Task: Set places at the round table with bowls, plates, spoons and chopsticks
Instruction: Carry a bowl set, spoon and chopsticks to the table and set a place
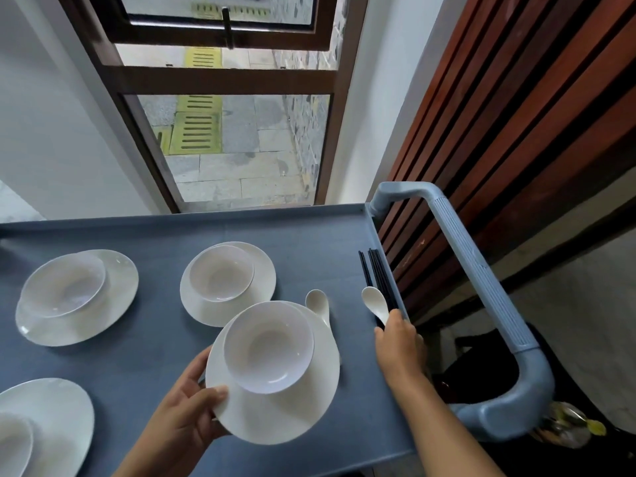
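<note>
Head view showed the left hand (187,407) pinching the slippery, breakable plate (275,401) by its near-left rim, the right hand (399,342) closed on a spoon (375,304).

Left hand (187,404) grips plate (275,407) with bowl (268,346); right hand (399,342) holds spoon (373,302).

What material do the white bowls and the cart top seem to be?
The bowl on the held plate looks like glossy white ceramic or melamine: smooth, with soft highlights; I cannot tell which. The cart top looks like matte grey-blue moulded plastic, with a raised rim and no glare.
</note>
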